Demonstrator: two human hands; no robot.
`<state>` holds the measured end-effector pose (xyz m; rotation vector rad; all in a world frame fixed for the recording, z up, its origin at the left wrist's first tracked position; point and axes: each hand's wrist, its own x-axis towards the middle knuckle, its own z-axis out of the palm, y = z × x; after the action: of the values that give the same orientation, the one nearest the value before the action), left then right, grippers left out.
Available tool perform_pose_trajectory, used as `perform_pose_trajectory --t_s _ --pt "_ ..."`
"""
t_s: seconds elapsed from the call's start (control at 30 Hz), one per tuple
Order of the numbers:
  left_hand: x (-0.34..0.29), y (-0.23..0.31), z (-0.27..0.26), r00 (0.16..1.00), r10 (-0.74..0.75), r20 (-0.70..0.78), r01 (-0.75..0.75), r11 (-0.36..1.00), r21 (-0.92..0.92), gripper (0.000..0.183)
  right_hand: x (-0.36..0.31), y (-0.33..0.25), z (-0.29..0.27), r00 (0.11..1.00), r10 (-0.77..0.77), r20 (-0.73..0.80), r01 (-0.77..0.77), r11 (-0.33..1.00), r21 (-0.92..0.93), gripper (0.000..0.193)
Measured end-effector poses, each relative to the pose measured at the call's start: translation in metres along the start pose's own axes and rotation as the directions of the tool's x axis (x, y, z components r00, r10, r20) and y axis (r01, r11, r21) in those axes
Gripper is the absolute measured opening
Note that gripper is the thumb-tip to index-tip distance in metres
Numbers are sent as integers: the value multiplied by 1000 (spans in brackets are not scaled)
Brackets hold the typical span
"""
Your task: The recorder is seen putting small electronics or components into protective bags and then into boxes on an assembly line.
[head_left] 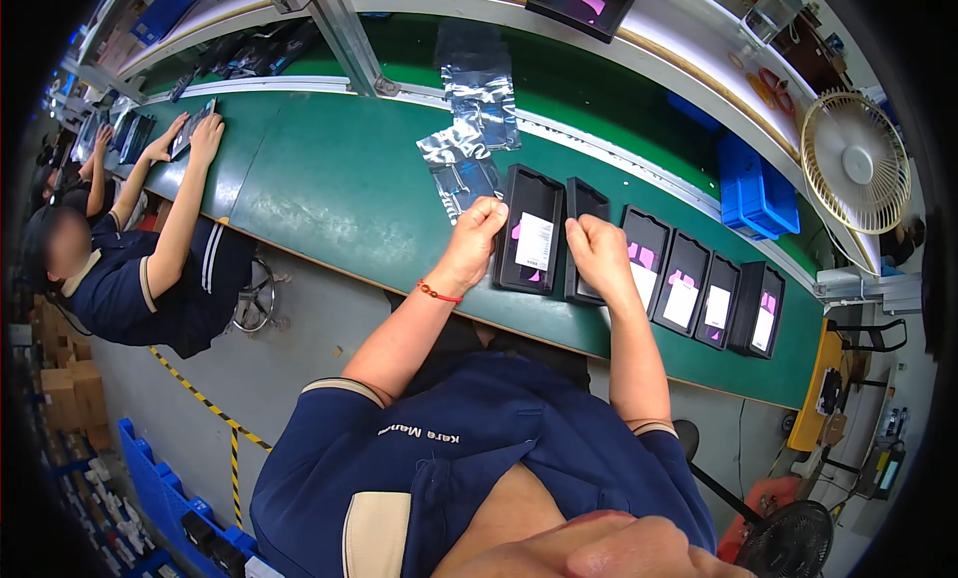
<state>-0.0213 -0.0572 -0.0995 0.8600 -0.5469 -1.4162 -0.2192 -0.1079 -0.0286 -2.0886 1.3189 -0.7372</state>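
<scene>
Visibly curled, left hand point(481, 241) sat at left edge of label-bearing black tray point(534, 195) on green counter point(329, 184); right hand point(601, 257) curled too, hiding part of neighbouring black tray point(589, 198). Couldn't tell whether either grip held anything.

Bright, fairly even light; glare on silvery bags point(484, 107); edges bowed, corners black; lower-left cartons point(75, 398) perhaps blurred.

- left tray point(539, 187) — black, rectangular, open-topped, long sides running away from the person; a white printed card point(536, 241) and pink patches point(516, 232) show inside; flat or lifted, I cannot tell
- right tray point(588, 195) — also black, just beside it at the green tabletop point(329, 179), middle hidden, contents unclear
</scene>
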Motion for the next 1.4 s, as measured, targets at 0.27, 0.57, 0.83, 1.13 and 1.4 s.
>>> perform_pose_trajectory --t_s 0.27,0.57,0.83,1.13,1.4 --pt "-6 4 -14 995 24 99 -39 987 156 18 -6 -39 24 997 -76 -4 76 996 -41 46" --pt "-6 -5 -21 999 54 -8 -52 988 146 16 5 -46 54 996 -57 72 45 987 157 32" --pt "-22 46 -4 918 389 72 -102 55 993 17 14 -22 32 985 11 169 -81 909 410 40" --pt "-24 66 -58 896 300 326 -213 -354 911 59 15 -4 58 967 14 254 -173 769 616 38" --pt "-95 120 -121 934 330 139 2 -393 920 77 26 -59 71 986 -94 138 69 982 175 37"
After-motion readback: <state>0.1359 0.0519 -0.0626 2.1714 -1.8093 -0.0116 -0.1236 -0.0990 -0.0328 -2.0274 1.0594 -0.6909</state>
